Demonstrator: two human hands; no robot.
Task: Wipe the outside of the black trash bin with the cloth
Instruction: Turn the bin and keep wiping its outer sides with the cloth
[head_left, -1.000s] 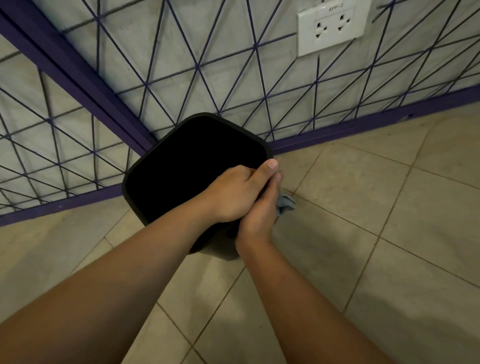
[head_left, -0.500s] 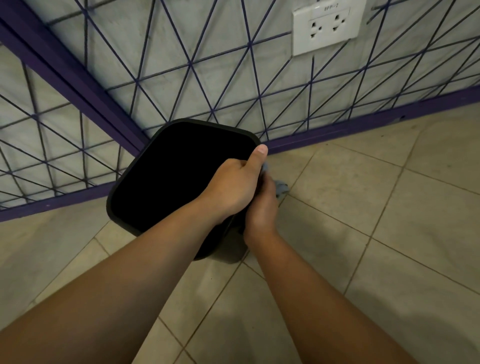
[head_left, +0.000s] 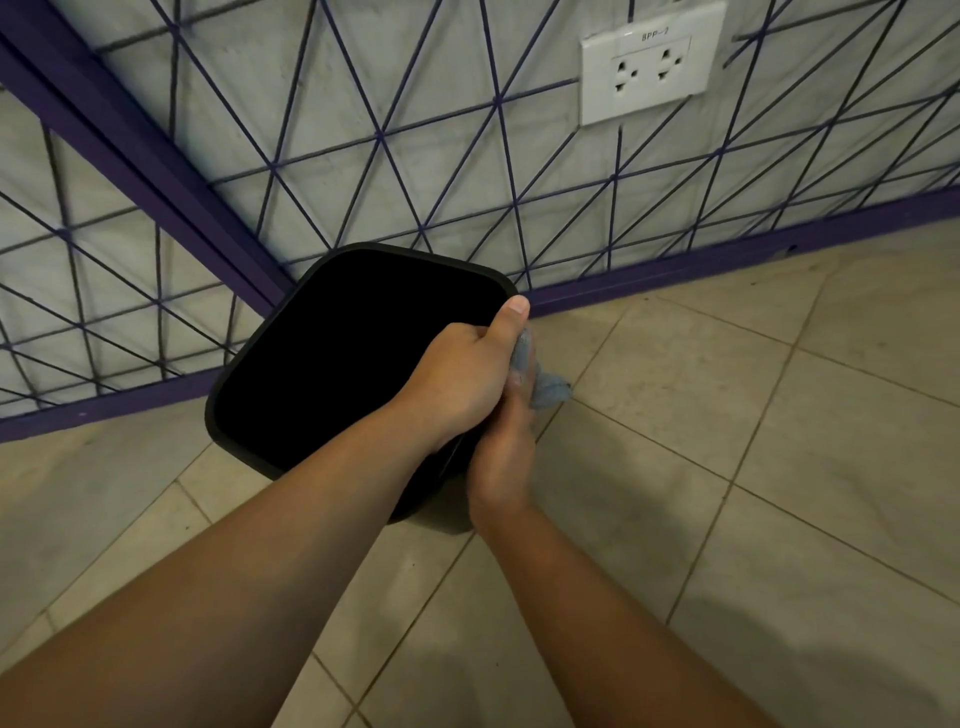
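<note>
Two hands (head_left: 483, 405) on black bin (head_left: 332, 353), cloth (head_left: 545, 389)

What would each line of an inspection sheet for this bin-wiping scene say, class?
Surface: beige tiled floor.
Job's things: black trash bin in the corner; blue cloth at its right side.
Clutter: nothing seen.
Grippers: left hand grips the bin's rim; right hand holds the cloth against the bin's outside.
Cables: nothing seen.
Surroundings: grey wall with purple lines; white socket; purple skirting.
</note>
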